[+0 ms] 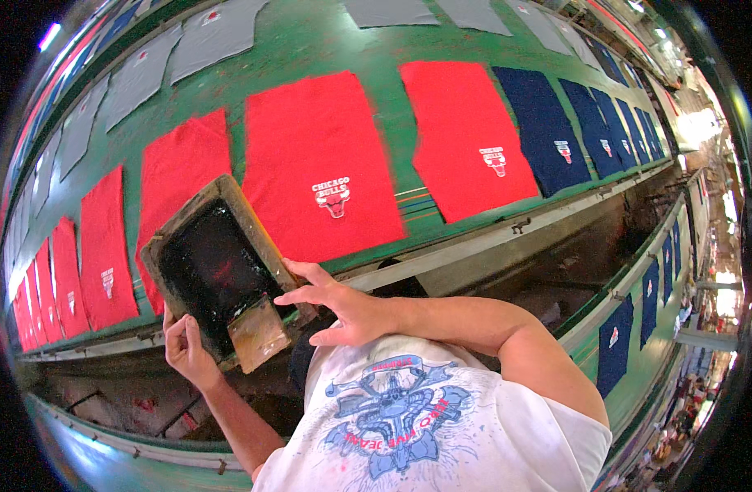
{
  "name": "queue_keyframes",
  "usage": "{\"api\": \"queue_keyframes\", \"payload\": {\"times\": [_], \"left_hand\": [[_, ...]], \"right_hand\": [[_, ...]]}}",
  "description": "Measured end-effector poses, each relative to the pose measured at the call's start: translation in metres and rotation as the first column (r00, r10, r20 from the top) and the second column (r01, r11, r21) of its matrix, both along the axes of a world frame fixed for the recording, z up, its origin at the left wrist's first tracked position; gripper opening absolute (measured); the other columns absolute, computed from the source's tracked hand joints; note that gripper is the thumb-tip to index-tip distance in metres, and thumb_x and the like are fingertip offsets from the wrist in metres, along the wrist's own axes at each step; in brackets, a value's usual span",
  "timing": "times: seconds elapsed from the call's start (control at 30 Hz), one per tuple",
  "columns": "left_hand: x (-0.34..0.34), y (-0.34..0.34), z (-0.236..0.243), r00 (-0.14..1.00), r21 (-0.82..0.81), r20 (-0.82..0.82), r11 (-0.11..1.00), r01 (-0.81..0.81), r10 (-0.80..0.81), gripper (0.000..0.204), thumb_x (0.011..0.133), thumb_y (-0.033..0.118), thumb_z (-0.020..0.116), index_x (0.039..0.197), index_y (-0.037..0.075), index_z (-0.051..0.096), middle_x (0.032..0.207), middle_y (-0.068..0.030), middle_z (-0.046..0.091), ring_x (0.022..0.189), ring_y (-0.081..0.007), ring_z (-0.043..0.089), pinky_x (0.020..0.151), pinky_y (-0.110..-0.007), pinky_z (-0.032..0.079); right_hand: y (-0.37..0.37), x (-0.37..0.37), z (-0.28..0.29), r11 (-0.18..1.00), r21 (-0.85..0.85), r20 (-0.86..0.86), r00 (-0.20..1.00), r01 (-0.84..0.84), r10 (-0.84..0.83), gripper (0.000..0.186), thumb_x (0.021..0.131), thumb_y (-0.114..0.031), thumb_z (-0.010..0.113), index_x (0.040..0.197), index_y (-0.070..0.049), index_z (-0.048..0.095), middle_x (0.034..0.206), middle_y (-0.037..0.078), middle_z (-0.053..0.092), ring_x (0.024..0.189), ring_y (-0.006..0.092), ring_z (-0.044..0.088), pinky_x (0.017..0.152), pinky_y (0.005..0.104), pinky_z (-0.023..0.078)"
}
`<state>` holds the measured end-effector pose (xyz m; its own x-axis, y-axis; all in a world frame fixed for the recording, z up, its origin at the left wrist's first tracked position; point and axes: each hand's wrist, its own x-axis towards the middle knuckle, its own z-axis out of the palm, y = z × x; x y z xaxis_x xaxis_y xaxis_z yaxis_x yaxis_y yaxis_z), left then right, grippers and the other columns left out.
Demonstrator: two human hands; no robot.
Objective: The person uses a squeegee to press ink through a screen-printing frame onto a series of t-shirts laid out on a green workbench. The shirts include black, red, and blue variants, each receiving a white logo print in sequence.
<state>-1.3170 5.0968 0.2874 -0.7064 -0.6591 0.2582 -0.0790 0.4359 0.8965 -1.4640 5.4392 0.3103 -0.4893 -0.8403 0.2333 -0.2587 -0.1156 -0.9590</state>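
Note:
A screen-printing frame (257, 220) with a worn, taped border and dark mesh is held tilted over the near edge of the long green table. My left hand (191, 351) is closed around its lower left edge, thumb on the near side. Inside the frame, against its lower right corner, leans a flat brownish block (259, 334), perhaps a squeegee. My right hand (347, 305) has its fingers spread at the frame's right edge, fingertips at or just touching the border. Beyond the frame lies a red fabric piece (319, 123) with a white and dark-red animal-head print.
More red pieces (466, 123) and navy pieces (544, 123) lie in rows along the green table (376, 49), with grey pieces (216, 41) farther back. A pale rail (491, 246) edges the table. Another green table with navy pieces (615, 344) runs behind on the right.

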Motion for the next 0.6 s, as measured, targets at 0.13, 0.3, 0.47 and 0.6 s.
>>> {"api": "queue_keyframes", "payload": {"times": [0.13,0.3,0.47,0.6], "left_hand": [[-0.011,0.017,0.001,1.0,0.038,0.016,0.999,-0.007,0.007,0.016,0.099,-0.008,0.077,0.115,-0.005,0.077,0.161,-0.0219,0.065,0.13,-0.0228,0.067,0.109,-0.034,0.051],[-0.052,0.057,0.007,0.996,-0.07,0.074,0.996,0.059,-0.054,0.026,0.094,-0.015,0.076,0.117,-0.004,0.076,0.163,-0.0203,0.063,0.129,-0.0206,0.068,0.104,-0.032,0.052],[-0.12,0.123,0.01,0.961,0.047,0.042,0.962,0.27,-0.272,0.048,0.083,-0.026,0.062,0.124,-0.005,0.074,0.169,-0.0228,0.056,0.151,-0.029,0.058,0.125,-0.04,0.045],[-0.181,0.221,-0.003,0.953,0.078,0.041,0.951,0.298,-0.302,0.044,0.081,-0.025,0.062,0.118,-0.004,0.075,0.17,-0.0249,0.054,0.154,-0.0317,0.056,0.127,-0.042,0.044]], "right_hand": [[0.016,-0.003,0.001,0.999,-0.008,-0.025,0.998,0.052,-0.052,0.089,0.084,-0.015,0.092,0.164,-0.014,0.054,0.176,0.03,0.025,0.167,0.0511,0.023,0.138,0.0577,0.021],[0.059,-0.015,-0.002,0.99,0.02,0.043,0.989,0.143,-0.143,0.085,0.086,-0.011,0.088,0.165,-0.013,0.055,0.18,0.028,0.023,0.171,0.0463,0.018,0.139,0.0554,0.015],[0.132,-0.042,-0.016,0.952,-0.03,0.106,0.948,0.303,-0.299,0.079,0.089,-0.012,0.085,0.163,-0.012,0.058,0.182,0.025,0.026,0.171,0.041,0.023,0.138,0.0525,0.023],[0.221,-0.072,-0.033,0.874,0.004,0.219,0.853,0.485,-0.474,0.072,0.097,-0.023,0.082,0.163,-0.009,0.058,0.18,0.022,0.032,0.168,0.0348,0.03,0.135,0.0498,0.029]]}}
